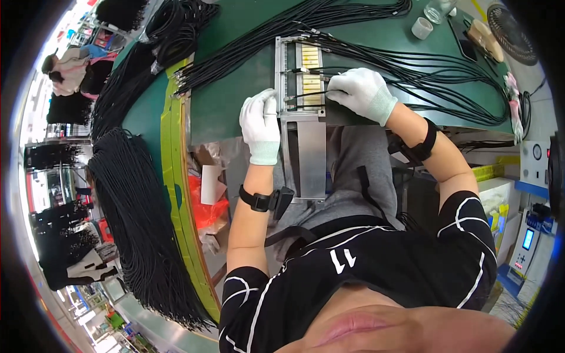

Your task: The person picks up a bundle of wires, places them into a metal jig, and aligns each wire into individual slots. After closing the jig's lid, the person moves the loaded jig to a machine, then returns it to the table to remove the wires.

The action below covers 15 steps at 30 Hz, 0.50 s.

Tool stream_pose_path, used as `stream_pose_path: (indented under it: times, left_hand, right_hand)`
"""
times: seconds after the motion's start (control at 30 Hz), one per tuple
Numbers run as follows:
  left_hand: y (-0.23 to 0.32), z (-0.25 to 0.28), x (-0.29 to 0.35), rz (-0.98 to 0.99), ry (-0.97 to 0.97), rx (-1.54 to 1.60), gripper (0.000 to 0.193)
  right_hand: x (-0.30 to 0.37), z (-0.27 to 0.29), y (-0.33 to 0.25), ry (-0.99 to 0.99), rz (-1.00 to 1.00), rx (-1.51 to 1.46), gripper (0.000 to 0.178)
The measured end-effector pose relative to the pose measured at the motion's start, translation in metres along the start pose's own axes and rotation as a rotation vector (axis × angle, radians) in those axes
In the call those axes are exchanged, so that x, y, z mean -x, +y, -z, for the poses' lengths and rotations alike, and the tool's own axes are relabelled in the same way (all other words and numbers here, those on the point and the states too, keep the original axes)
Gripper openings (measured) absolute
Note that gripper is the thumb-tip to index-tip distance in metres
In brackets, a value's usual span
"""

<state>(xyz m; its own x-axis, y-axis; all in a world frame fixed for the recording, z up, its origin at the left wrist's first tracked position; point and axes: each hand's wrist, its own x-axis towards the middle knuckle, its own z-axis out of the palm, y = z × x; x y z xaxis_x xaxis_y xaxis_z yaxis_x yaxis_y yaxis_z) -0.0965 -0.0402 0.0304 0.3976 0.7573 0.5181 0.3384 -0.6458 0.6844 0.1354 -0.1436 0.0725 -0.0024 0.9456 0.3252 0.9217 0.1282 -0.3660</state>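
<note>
A metal fixture [279,67] with a row of pale yellow blocks [310,57] lies at the front of the green table. Thin black cables [306,95] cross it from the right, their ends toward its left rail. On the fixture's right side, my white-gloved right hand [362,94] pinches one of these cables between thumb and fingers. My left hand [260,120], also in a white glove, is closed beside the left rail, its fingertips curled close to the metal. Whatever its fingers may hold is hidden. A flat metal plate [312,159] extends from the fixture over my lap.
Long bundles of black cables [435,67] spread over the table [235,112] to the right and behind. A thick cable bundle [132,217] hangs at the left past a yellow-taped edge [173,153]. A white cup [421,28], a phone [463,41] and a fan [511,34] are at the back right.
</note>
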Motion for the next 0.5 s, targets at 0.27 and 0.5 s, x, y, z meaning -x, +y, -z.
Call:
stream_pose_path:
  times: [0.27,0.5]
  left_hand:
    - [0.0,0.002,0.002,-0.02,-0.003,-0.057,0.015]
    - [0.011,-0.009,0.003,-0.204,-0.081,-0.137,0.026]
  right_hand:
    - [0.001,0.001,-0.002,-0.071,0.024,0.035,0.013]
    - [0.002,0.003,-0.008,0.009,0.133,-0.067,0.011]
